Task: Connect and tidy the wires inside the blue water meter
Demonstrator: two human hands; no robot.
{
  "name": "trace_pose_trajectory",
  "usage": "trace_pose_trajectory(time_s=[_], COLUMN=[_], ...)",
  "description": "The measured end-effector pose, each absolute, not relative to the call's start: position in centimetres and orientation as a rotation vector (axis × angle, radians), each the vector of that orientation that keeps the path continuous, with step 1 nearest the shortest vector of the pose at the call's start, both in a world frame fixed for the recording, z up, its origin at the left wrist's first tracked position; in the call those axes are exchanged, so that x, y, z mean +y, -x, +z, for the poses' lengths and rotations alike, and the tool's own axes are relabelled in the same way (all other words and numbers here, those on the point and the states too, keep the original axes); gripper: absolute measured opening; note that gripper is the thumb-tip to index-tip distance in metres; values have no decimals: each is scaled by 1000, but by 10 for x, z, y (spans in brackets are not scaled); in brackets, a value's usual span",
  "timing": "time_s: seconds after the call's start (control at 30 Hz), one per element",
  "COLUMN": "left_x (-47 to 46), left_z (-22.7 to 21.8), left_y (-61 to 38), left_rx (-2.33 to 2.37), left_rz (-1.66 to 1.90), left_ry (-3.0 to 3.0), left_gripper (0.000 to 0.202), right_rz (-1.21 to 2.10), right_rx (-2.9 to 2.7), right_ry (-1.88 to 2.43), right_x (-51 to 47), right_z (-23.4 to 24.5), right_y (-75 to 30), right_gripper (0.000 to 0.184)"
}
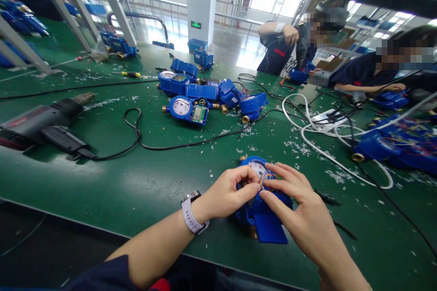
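- Left hand [228, 191], curled nearly closed, fingertips at the thin coloured wires [266, 180]; whether it pinches them, I cannot tell.
- Right hand [300, 207], half open, fingers spread across those wires and the blue water meter [247, 211].
- Meter lies between both hands on the green workbench [136, 182], near its front edge.
- White-strapped watch [189, 213] on left wrist.
- Plastic shavings [300, 148] litter the bench; black heat gun [44, 122] lies well left.

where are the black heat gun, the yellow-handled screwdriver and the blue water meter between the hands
Black plastic heat gun [51, 118], head view, point on its body.
Yellow-handled screwdriver [131, 74], head view, point on its handle.
Blue water meter [269, 228], head view, point on its flat blue cover.
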State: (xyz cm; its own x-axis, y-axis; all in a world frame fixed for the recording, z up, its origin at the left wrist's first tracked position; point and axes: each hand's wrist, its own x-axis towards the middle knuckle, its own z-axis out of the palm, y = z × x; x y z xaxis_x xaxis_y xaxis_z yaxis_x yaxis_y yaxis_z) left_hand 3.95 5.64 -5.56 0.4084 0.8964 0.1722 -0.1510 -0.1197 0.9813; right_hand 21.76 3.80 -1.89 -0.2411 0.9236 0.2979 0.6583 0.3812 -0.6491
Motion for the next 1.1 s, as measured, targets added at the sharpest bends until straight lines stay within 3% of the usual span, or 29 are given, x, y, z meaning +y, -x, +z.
trace_pose_trajectory(time_s=[0.53, 0.77, 1.1], left_x=[53, 54, 51], left_z=[-52, -53, -51], left_y=[-43, -43, -42], left_rx=[802, 813, 849], left_rz=[1069, 1126, 1165], left_ry=[-1462, -1474, -1554], left_gripper=[11, 9, 10], right_rz=[701, 704, 807], right_rx=[-1951, -1905, -1959], right_ry=[1384, 1359, 1358], right_x=[39, 40, 36], right_z=[-13, -16, -13], right_y=[-212, -210, -213], right_gripper=[21, 13, 22])
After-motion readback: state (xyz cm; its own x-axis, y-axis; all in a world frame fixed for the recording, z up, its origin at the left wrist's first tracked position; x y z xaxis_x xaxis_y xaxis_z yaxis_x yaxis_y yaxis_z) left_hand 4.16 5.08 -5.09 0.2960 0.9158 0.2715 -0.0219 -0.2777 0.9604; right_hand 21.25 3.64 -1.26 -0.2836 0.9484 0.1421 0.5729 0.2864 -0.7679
